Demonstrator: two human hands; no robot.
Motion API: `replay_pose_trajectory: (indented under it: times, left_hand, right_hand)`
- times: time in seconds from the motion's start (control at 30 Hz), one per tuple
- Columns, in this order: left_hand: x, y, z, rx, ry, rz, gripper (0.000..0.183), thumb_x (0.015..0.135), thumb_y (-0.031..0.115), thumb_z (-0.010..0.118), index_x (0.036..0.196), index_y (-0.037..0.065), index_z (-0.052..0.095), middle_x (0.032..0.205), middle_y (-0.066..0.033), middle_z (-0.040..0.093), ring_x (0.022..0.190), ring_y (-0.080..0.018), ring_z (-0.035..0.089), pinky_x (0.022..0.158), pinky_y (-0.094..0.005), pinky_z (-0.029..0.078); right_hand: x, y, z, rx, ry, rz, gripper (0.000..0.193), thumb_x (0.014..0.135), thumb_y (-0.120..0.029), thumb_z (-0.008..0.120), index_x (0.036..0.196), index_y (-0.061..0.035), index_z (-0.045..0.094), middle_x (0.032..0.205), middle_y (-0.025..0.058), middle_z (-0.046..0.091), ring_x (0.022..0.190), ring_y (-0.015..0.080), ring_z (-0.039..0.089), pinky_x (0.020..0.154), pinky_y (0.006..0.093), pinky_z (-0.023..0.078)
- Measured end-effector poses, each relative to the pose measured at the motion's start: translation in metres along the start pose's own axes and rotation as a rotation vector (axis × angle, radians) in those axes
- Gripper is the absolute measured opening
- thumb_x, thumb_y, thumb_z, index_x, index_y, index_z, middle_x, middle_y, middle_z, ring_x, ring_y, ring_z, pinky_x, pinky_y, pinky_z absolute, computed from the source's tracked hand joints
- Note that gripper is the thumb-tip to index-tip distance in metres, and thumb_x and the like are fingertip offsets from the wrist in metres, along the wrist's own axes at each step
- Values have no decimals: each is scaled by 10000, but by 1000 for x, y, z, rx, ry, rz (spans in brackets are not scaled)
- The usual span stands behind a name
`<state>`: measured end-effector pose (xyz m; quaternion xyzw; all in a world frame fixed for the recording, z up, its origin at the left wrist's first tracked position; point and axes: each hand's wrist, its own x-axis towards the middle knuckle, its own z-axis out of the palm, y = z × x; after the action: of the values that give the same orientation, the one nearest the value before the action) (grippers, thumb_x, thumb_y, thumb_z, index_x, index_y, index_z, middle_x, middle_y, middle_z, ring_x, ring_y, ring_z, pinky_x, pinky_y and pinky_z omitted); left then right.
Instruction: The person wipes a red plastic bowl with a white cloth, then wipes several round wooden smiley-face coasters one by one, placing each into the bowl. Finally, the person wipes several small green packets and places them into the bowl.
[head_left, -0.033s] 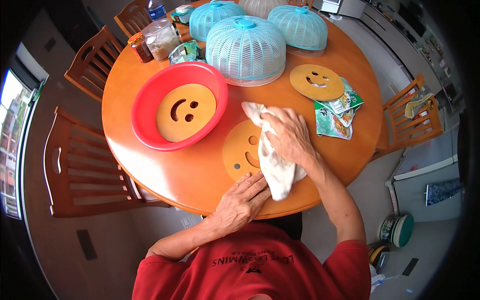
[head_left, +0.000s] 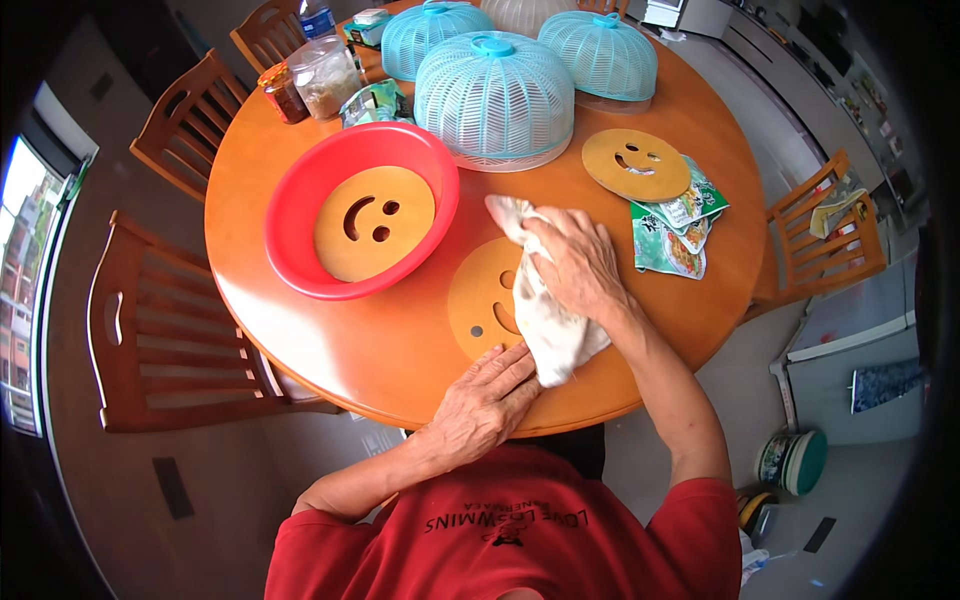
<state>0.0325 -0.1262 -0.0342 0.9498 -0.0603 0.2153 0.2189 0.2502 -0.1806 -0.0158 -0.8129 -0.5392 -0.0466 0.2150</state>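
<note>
A round yellow smiley-face mat with cut-out eyes and mouth lies flat near the front of the table. My left hand rests on its near edge, fingers stretched out flat. Over the right part of the mat, my right hand grips a crumpled white cloth with faint dark patches. The cloth trails toward me beside my left fingertips and hides much of the mat.
A red basin holds another smiley mat. To the right, a third mat partly covers green packets. Blue mesh food covers, a red-lidded jar and a clear jar stand farther back. Wooden chairs surround the table.
My right hand has shifted very slightly left with the cloth, and the cloth's near end has drawn up a little. My left hand stays in place on the mat.
</note>
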Motion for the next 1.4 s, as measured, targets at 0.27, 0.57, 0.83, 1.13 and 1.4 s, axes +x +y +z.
replay_pose_trajectory:
  times: [0.27, 0.57, 0.83, 1.13, 1.4]
  left_hand:
    - [-6, -6, 6, -66, 11, 37, 201, 769, 87, 669, 943, -10, 637, 954, -117, 606, 936, -292, 609, 832, -385, 500]
    - [-3, 3, 3, -113, 62, 39, 284, 767, 119, 721, 1025, 14, 668, 1088, -140, 619, 1062, -322, 593, 920, -403, 496]
    - [-2, 4, 6, -112, 97, 8, 316, 776, 125, 728, 1057, -9, 671, 1199, -151, 602, 1176, -339, 553, 1001, -403, 467]
    - [-3, 4, 7, -107, 83, -16, 331, 746, 118, 736, 1047, -9, 682, 1201, -148, 604, 1177, -319, 558, 1000, -396, 469]
    - [29, -37, -32, -162, 99, -110, 440, 775, -14, 643, 1211, 7, 584, 1264, -186, 569, 1202, -377, 534, 1002, -438, 466]
  right_hand:
    - [3, -44, 15, 385, -110, -674, 373, 725, -69, 648, 1094, -102, 691, 1124, 69, 656, 1138, 246, 579, 948, 427, 463]
    - [4, -46, 18, 318, -106, -590, 327, 745, -95, 654, 1067, -126, 696, 1157, 21, 652, 1189, 225, 554, 995, 437, 421]
    - [-16, -4, 10, 152, 112, -112, 385, 768, -51, 649, 1153, -50, 648, 1238, 92, 597, 1192, 298, 541, 993, 455, 429]
    - [-74, -6, -25, 418, -203, -356, 453, 708, 33, 644, 1143, -91, 666, 1204, 79, 622, 1208, 300, 535, 1038, 444, 405]
    - [-83, 3, -25, 220, -40, -237, 437, 698, 48, 642, 1113, -86, 636, 1273, 69, 560, 1253, 309, 488, 1032, 447, 403]
